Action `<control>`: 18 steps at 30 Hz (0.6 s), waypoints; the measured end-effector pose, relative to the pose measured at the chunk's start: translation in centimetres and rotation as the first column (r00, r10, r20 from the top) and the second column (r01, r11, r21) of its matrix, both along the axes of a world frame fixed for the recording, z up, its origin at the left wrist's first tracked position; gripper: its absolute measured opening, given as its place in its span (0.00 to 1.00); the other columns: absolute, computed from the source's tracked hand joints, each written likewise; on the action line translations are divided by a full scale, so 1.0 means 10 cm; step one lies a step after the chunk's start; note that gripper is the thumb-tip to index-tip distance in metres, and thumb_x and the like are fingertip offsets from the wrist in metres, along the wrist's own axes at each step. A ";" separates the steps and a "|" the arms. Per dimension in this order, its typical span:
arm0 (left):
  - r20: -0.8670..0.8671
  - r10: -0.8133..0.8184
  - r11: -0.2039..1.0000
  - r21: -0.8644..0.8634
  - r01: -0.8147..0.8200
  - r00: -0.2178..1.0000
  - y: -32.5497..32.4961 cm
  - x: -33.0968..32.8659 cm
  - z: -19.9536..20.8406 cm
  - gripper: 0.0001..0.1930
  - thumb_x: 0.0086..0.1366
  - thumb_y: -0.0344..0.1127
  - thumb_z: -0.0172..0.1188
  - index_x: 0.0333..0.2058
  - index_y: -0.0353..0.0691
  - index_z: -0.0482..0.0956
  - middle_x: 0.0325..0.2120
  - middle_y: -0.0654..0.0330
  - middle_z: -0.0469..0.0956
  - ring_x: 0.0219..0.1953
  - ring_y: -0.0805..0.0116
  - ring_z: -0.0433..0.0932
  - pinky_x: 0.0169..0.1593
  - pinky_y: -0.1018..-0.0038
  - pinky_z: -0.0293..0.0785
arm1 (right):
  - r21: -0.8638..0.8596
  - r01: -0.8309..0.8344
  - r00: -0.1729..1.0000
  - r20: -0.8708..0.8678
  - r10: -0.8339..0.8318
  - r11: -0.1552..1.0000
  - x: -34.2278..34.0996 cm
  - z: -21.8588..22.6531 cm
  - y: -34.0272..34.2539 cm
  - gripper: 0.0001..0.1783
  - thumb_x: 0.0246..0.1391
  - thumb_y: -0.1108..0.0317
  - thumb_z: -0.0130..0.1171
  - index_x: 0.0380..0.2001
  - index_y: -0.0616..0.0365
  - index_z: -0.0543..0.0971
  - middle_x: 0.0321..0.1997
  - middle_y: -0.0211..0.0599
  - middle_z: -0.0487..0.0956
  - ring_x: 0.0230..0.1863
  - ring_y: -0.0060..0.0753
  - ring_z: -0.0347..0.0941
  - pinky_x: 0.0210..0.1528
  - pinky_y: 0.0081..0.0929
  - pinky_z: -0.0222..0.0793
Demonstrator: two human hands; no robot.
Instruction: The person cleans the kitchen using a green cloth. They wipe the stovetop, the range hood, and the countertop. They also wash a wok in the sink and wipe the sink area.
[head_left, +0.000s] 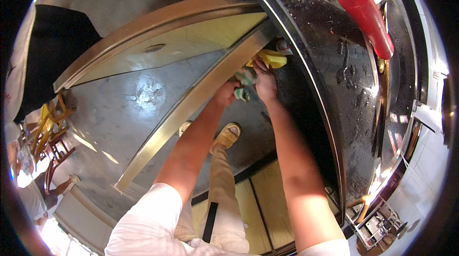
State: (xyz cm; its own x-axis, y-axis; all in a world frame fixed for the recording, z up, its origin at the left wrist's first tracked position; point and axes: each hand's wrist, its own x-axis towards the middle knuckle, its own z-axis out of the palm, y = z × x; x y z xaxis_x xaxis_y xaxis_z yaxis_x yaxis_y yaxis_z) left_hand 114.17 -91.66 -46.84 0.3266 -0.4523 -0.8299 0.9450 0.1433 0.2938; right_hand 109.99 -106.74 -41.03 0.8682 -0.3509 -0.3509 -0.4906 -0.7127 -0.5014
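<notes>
- Faces a wet black counter (330,41) along the frame's right.
- Has a brown-framed panel (184,40) at upper left.
- Touches a yellow thing (276,59), upper centre, with the right hand (266,83); cannot tell its grip.
- Pinches a green-and-white cloth (243,95) in the left hand (225,94), just lower.

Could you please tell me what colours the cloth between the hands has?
The cloth is green and white, best seen in the head view.

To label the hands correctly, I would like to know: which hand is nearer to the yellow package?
Right. The right hand is at the left end of the yellow package; the left hand is farther, lower left, at the green-and-white cloth.
</notes>
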 end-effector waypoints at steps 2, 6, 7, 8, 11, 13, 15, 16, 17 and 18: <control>0.004 -0.001 0.999 -0.040 0.001 1.000 0.26 -0.11 0.29 0.16 0.61 0.28 0.55 0.48 0.34 0.68 0.42 0.54 0.75 0.42 0.57 0.76 0.46 0.60 0.75 | 0.057 0.027 1.000 -0.001 -0.027 0.998 0.12 0.34 0.09 0.27 0.51 0.83 0.45 0.56 0.59 0.72 0.64 0.44 0.66 0.63 0.46 0.62 0.62 0.34 0.60; -0.216 0.078 0.992 0.111 -0.055 0.973 0.80 -0.49 1.55 0.35 0.56 0.43 0.68 0.58 0.42 0.61 0.47 0.58 0.72 0.49 0.61 0.73 0.51 0.62 0.73 | 0.077 0.134 0.763 0.628 -0.152 0.988 -0.11 1.02 0.48 0.17 0.55 0.78 0.46 0.46 0.60 0.76 0.32 0.44 0.77 0.31 0.45 0.73 0.36 0.33 0.70; -0.158 -0.051 0.997 0.049 0.060 0.986 1.09 -0.60 1.82 0.36 0.56 0.45 0.68 0.59 0.46 0.60 0.48 0.59 0.72 0.50 0.61 0.72 0.52 0.62 0.72 | 0.162 0.149 0.764 0.608 -0.217 0.976 -0.20 1.43 0.79 0.14 0.50 0.77 0.49 0.41 0.60 0.77 0.36 0.45 0.77 0.39 0.47 0.75 0.42 0.36 0.71; -0.168 -0.061 0.998 0.023 0.066 0.984 1.33 -0.78 2.02 0.33 0.58 0.42 0.67 0.58 0.47 0.61 0.47 0.60 0.72 0.50 0.62 0.72 0.49 0.62 0.73 | 0.120 0.122 0.743 0.647 -0.171 0.985 -0.33 1.78 1.06 0.15 0.47 0.76 0.51 0.41 0.57 0.78 0.42 0.44 0.75 0.47 0.46 0.72 0.50 0.41 0.68; -0.025 -0.126 0.965 0.230 0.129 0.992 2.01 -1.30 2.65 0.22 0.60 0.36 0.65 0.51 0.40 0.69 0.41 0.62 0.76 0.41 0.69 0.74 0.43 0.65 0.72 | 0.128 -0.165 0.749 0.661 0.040 0.978 -0.25 2.91 1.68 0.20 0.48 0.72 0.53 0.48 0.53 0.75 0.54 0.40 0.71 0.61 0.44 0.63 0.65 0.46 0.52; -0.056 -0.342 0.907 0.240 0.345 0.938 2.43 -1.37 3.14 0.14 0.60 0.32 0.64 0.43 0.37 0.75 0.36 0.62 0.77 0.38 0.71 0.75 0.41 0.69 0.72 | 0.003 -0.292 0.755 0.615 0.229 0.956 -0.07 3.29 1.89 0.23 0.52 0.67 0.55 0.53 0.50 0.73 0.60 0.36 0.68 0.66 0.43 0.57 0.69 0.49 0.41; 0.102 -0.392 0.908 0.201 0.367 0.914 2.66 -1.32 3.71 0.11 0.59 0.29 0.63 0.40 0.36 0.77 0.33 0.62 0.78 0.34 0.72 0.75 0.36 0.72 0.72 | -0.103 -0.299 0.786 0.537 0.306 0.949 -0.01 3.30 2.09 0.25 0.55 0.57 0.57 0.57 0.46 0.70 0.59 0.33 0.68 0.69 0.41 0.52 0.71 0.53 0.35; 0.190 -0.375 0.923 0.163 0.347 0.907 2.67 -1.24 4.10 0.10 0.58 0.27 0.63 0.39 0.35 0.77 0.31 0.62 0.78 0.31 0.72 0.76 0.34 0.74 0.72 | -0.130 -0.278 0.783 0.543 0.303 0.952 -0.01 3.28 2.14 0.22 0.54 0.57 0.57 0.52 0.47 0.74 0.56 0.33 0.69 0.69 0.40 0.52 0.71 0.55 0.36; 0.206 -0.407 0.908 0.199 0.369 0.890 2.78 -1.20 4.25 0.10 0.58 0.28 0.63 0.39 0.34 0.78 0.31 0.62 0.79 0.32 0.73 0.76 0.37 0.75 0.73 | -0.157 -0.284 0.782 0.534 0.323 0.946 -0.02 3.33 2.14 0.19 0.54 0.57 0.57 0.49 0.47 0.75 0.54 0.33 0.70 0.69 0.40 0.53 0.71 0.54 0.37; 0.222 -0.438 0.891 0.239 0.387 0.871 2.86 -1.11 4.44 0.10 0.58 0.28 0.63 0.39 0.33 0.78 0.32 0.61 0.80 0.33 0.74 0.77 0.39 0.75 0.74 | -0.180 -0.289 0.780 0.525 0.340 0.940 -0.02 3.39 2.15 0.17 0.54 0.57 0.56 0.46 0.48 0.76 0.52 0.33 0.70 0.68 0.40 0.54 0.71 0.53 0.38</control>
